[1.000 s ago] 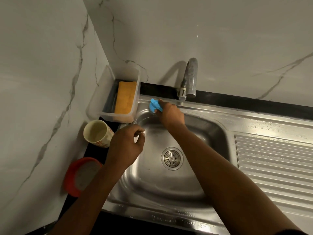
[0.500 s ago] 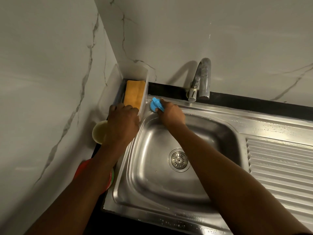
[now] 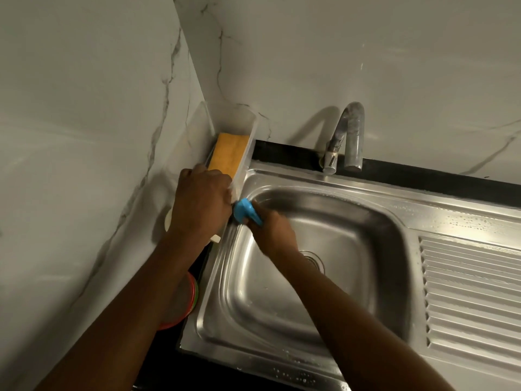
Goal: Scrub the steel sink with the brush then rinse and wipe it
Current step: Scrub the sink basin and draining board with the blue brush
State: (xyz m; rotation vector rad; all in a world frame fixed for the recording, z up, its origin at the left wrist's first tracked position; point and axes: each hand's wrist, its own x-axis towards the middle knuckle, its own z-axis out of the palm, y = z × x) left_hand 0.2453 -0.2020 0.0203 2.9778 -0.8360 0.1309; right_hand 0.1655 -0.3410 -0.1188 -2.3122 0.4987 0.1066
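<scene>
A: What are the right hand's [image 3: 272, 235] fingers doing?

B: They are curled tight round the blue brush [image 3: 244, 212], whose head sticks out past the knuckles and sits on the steel sink [image 3: 352, 238] at the far left corner of the basin's rim.

A: And the left hand [image 3: 201, 206]?

B: Its fingers are bent over the near end of the clear container [image 3: 249, 148] and hold it. The fingertips are hidden. The brush is just beside that hand's knuckles, about touching.

A: What lies beyond those fingers?

B: A yellow sponge [image 3: 229, 152] inside the container, right past the left knuckles. The tap [image 3: 348, 136] stands farther off, well to the right of both hands.

A: Behind the right fingers?

B: The drain [image 3: 314, 259], half covered by the wrist. Under the left forearm shows a red bowl [image 3: 187, 309]. The ribbed drainboard [image 3: 473, 292] is well apart from either hand.
</scene>
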